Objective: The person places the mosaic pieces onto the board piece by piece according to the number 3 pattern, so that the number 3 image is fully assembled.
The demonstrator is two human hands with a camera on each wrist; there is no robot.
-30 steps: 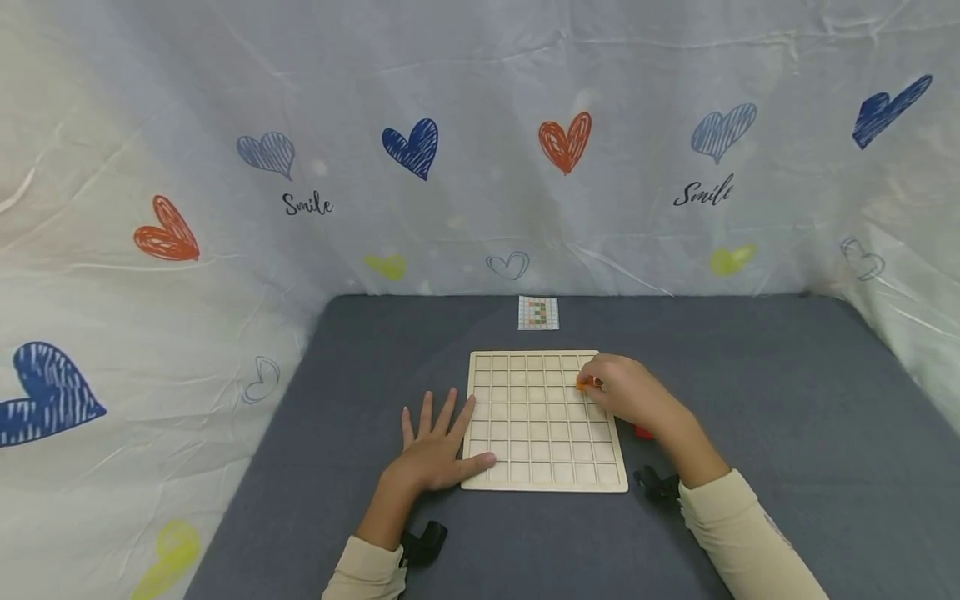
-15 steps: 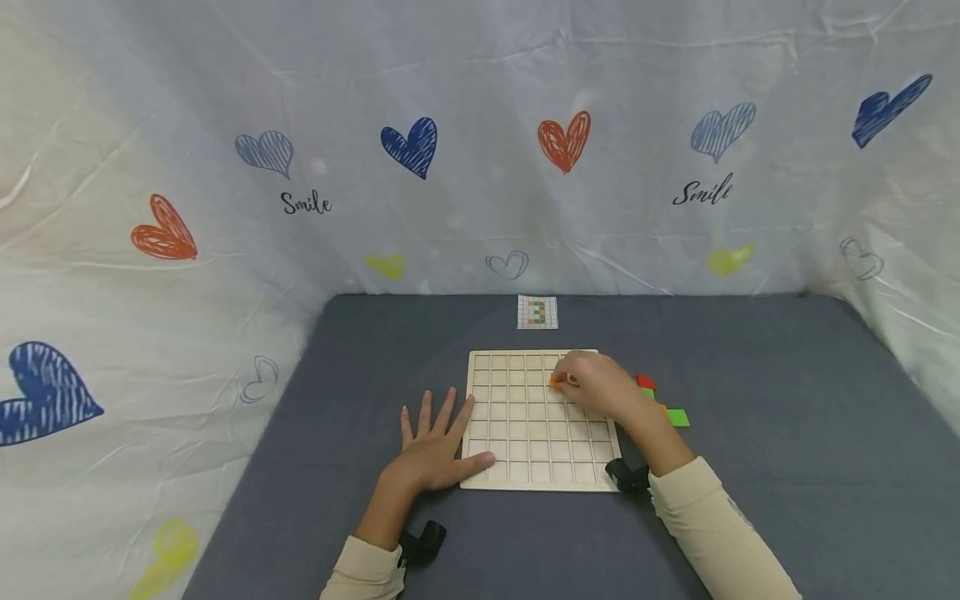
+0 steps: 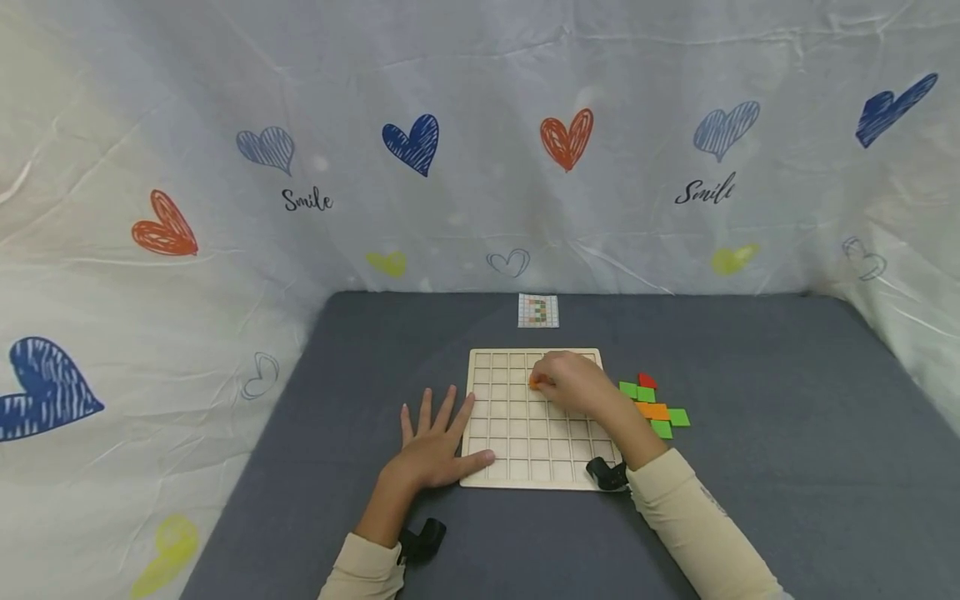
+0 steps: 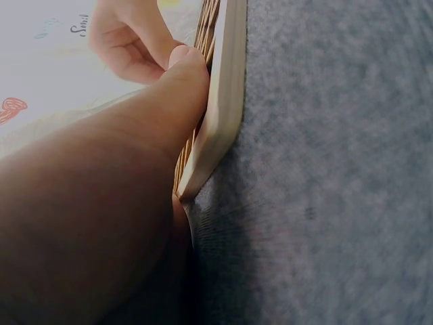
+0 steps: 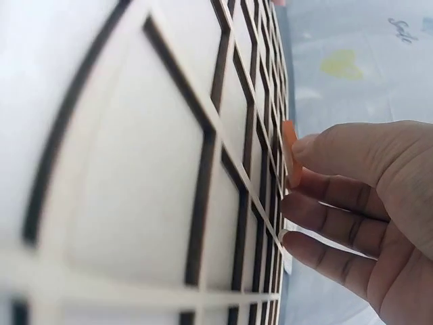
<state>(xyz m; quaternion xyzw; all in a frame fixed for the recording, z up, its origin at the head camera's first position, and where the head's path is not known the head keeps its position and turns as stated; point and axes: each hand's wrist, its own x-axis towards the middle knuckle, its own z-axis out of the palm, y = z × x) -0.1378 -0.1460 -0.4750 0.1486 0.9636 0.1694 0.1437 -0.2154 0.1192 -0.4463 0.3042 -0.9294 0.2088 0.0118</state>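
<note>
A pale wooden grid board [image 3: 517, 446] lies on the dark grey table, its square cells divided by raised ridges. My right hand [image 3: 573, 383] is over the board's upper part and pinches a small orange tile [image 5: 291, 152] between thumb and fingers. In the right wrist view the tile stands on edge, right at the ridges. My left hand [image 3: 435, 452] lies spread at the board's lower left, its thumb over the board's edge and the other fingers along its left side. The left wrist view shows that thumb [image 4: 183, 88] close up, at the board's corner.
Right of the board lie several loose tiles: green ones [image 3: 678, 417], an orange one [image 3: 652, 411] and a red one [image 3: 647, 381]. A small pattern card [image 3: 538, 311] with a coloured figure lies behind the board. A white curtain [image 3: 480, 217] with printed hearts hangs behind the table.
My right hand has moved left across the board with the orange tile, from its right side towards the middle. The loose tiles have come into view. My left hand has stayed in place.
</note>
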